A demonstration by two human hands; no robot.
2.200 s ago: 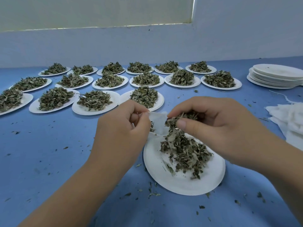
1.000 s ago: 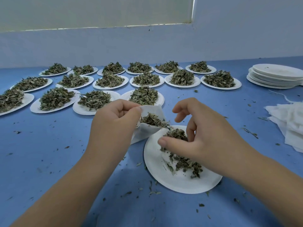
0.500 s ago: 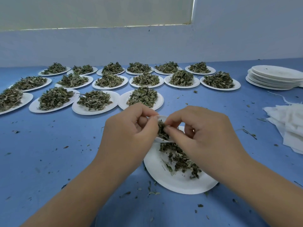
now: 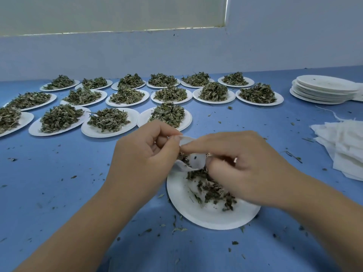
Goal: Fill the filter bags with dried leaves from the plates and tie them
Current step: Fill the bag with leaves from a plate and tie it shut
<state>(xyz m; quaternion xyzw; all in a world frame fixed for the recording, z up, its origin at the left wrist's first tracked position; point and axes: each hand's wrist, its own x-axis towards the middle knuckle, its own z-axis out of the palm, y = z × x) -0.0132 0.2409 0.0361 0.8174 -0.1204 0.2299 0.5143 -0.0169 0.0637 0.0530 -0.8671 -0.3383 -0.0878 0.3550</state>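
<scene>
Now fewer leaves (image 4: 214,190) on plate (image 4: 206,215) under filter bag (image 4: 197,162)

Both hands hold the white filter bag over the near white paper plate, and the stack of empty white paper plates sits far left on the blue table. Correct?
No: the head view shows the stack of empty white paper plates far right on the blue table, not left. The left hand and right hand hold the white filter bag over the near white paper plate.

table (image 4: 49,193): blue, filling 6 o'clock, flecked with crumbs
wall (image 4: 275,46): pale, plain, behind at 12 o'clock
blind (image 4: 98,12): cream, 11 o'clock, bright strip below
</scene>
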